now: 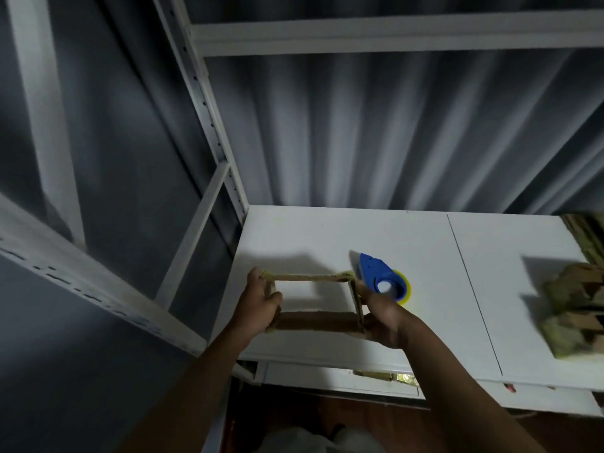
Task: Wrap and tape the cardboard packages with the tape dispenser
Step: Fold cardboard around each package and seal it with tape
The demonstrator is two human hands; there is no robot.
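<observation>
An open rectangular cardboard frame point(315, 300) hangs above the white table point(421, 243), its hollow middle showing the tabletop. My left hand point(260, 304) grips its left end. My right hand point(380, 317) holds its right end together with a blue tape dispenser point(376, 273) carrying a yellow-rimmed tape roll point(404, 289). The dispenser's nose sits at the frame's upper right corner, where yellowish tape shows.
A blurred pile of taped cardboard packages point(578, 305) lies at the table's right edge. A white metal shelving upright point(209, 125) rises at the table's back left corner, and a perforated rail point(91, 286) crosses lower left. Corrugated grey wall stands behind.
</observation>
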